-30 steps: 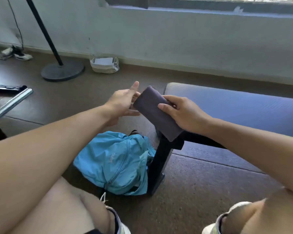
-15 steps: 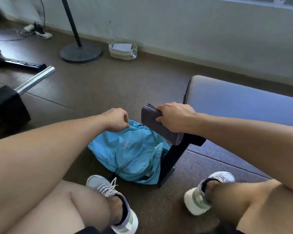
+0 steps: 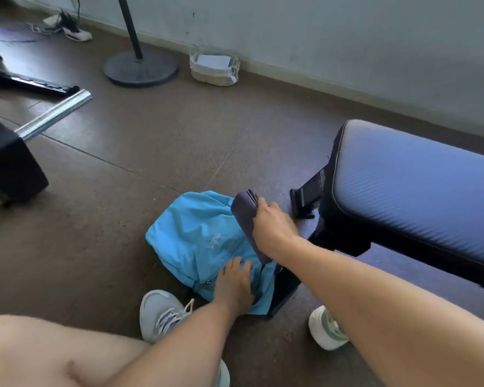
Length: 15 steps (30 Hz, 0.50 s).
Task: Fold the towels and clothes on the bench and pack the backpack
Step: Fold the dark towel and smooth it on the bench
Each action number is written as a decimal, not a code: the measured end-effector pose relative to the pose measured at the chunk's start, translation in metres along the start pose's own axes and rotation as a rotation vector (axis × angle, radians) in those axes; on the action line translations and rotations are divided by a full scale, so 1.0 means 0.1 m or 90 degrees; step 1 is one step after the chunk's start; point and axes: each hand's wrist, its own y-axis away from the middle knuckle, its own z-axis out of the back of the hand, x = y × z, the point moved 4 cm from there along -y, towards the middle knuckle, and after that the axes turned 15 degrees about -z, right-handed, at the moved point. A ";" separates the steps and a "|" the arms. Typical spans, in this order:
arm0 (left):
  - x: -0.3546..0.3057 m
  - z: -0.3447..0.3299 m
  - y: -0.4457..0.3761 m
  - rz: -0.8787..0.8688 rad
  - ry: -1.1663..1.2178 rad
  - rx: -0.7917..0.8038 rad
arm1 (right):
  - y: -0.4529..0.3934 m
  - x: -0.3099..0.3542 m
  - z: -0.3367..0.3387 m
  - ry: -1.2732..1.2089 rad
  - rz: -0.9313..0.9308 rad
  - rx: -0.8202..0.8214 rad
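The right hand point(image 3: 274, 230) has carried the folded towel point(image 3: 245, 219) off the desk point(image 3: 419, 174), gripping it above the backpack point(image 3: 196, 241) — the left hand point(image 3: 235, 283) now presses there, fingers flat; packing starts.

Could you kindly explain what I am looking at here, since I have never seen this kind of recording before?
There is no machine: a person wears a wide-angle camera on the head, so the one picture looks forward and down at their own arms. The right hand grips a folded dark towel just above a blue backpack lying on the brown floor. The left hand rests on the backpack, fingers fairly straight. To the right is a padded bench; its visible part carries nothing. By the wall stand a small basket and a round stand base. A metal bar lies at the left.
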 end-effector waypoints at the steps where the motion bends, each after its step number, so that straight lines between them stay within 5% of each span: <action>1: 0.00 -0.04 0.00 -0.002 -0.018 -0.013 | -0.02 -0.06 -0.09 -0.029 -0.017 0.005; 7: 0.24 0.13 -0.10 -0.032 -0.037 -0.092 | -0.11 -0.26 -0.30 -0.140 -0.070 0.018; 15: 0.75 0.80 -0.04 0.275 0.372 -0.263 | -0.27 -0.24 -0.27 -0.230 -0.128 0.013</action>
